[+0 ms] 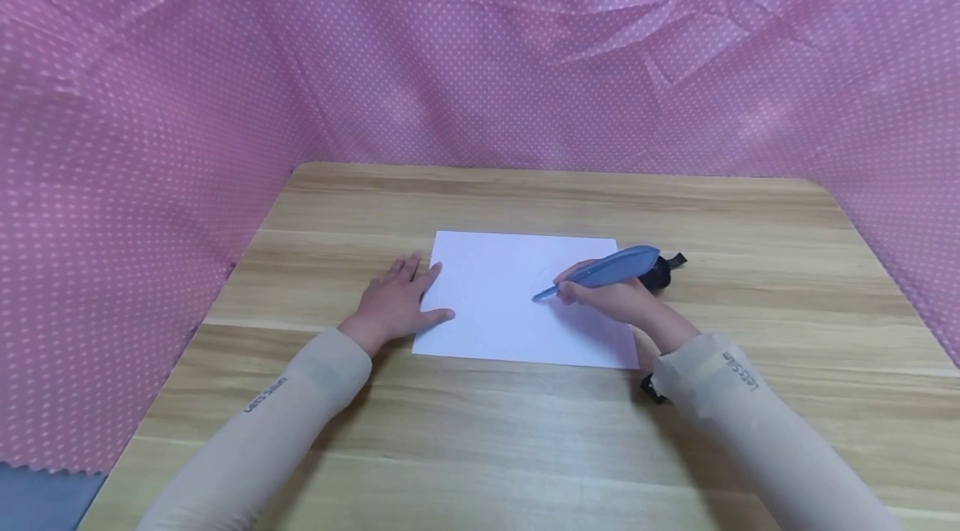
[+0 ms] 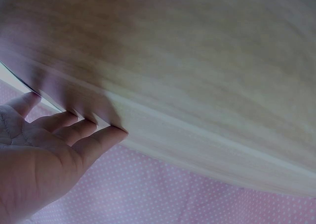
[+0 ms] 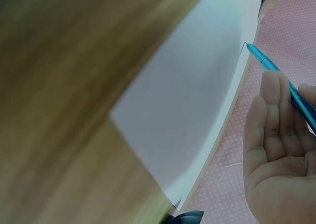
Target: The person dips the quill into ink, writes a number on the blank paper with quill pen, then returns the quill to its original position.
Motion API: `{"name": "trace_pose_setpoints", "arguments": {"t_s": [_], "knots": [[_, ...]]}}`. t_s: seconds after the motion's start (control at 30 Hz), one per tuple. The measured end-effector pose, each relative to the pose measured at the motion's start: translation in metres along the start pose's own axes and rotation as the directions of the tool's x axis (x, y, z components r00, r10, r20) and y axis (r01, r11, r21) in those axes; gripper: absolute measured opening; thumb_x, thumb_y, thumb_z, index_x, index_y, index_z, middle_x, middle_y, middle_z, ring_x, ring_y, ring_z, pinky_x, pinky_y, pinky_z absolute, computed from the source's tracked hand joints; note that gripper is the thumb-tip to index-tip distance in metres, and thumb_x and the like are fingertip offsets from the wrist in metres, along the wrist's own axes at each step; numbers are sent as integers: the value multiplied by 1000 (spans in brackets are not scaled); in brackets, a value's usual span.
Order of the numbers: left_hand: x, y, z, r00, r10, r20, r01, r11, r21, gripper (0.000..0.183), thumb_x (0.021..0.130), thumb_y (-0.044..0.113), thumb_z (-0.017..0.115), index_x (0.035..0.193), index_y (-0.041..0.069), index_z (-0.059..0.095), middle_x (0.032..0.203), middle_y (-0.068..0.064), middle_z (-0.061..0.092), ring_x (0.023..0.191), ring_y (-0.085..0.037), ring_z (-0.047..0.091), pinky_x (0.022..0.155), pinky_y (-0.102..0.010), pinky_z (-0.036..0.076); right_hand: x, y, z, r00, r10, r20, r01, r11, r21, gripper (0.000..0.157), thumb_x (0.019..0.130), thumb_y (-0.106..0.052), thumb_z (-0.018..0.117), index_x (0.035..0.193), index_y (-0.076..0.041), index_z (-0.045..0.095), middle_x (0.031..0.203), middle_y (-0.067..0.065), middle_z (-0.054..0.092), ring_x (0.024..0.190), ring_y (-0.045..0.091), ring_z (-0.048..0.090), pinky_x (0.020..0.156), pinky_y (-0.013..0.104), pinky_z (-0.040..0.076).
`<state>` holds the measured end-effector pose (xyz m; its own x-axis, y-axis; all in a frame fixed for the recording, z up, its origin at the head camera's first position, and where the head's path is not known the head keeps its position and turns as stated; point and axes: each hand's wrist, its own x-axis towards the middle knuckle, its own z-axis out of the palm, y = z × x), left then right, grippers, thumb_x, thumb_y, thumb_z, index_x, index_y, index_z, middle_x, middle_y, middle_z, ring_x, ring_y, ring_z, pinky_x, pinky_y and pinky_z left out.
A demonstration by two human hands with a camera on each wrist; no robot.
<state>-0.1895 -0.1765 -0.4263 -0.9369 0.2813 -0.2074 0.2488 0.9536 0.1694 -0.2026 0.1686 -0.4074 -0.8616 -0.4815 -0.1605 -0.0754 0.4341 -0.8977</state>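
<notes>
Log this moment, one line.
left hand: rests across left edge of white paper | right hand: holds blue feather-shaped pen | pen tip: on paper

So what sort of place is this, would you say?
Probably a curtained-off workspace, perhaps set up for recording: pink dotted cloth hangs behind and at both sides of a wood-grain table, with a white sheet of paper on it. I can't tell what building.

Cut short and covered

The right wrist view's edge crops the pen. Marks on the paper are too faint to make out. The right hand partly hides a black object.
</notes>
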Motion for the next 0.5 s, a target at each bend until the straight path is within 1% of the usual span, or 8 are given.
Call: {"name": "trace_pose_setpoints", "arguments": {"t_s": [0.27,0.37,0.5], "knots": [[0,0,0,1000,4,-1,-4,1000,-5,86,86,72,44,153,25,19,158,-13,5,143,-37,3,105,-66,12,-5,0,-2,1000,24,-7,-24,1000,-14,28,95,-28,60,111,-7,67,102,10,70,96,21,63,89,40,45],[0,0,0,1000,5,0,-5,1000,-1,86,86,71,44,153,25,19,158,-13,5,143,-37,4,105,-66,13,-8,0,-3,999,31,-11,-31,999,-17,27,95,-28,59,110,-7,67,101,9,70,95,21,64,90,40,45],[0,0,-1,1000,2,4,-2,1000,-11,86,85,71,45,153,25,19,158,-13,5,143,-37,4,105,-66,14,-10,2,-4,999,44,-17,-44,999,13,30,95,-28,60,111,-4,66,100,9,70,94,22,65,91,40,46]]}}
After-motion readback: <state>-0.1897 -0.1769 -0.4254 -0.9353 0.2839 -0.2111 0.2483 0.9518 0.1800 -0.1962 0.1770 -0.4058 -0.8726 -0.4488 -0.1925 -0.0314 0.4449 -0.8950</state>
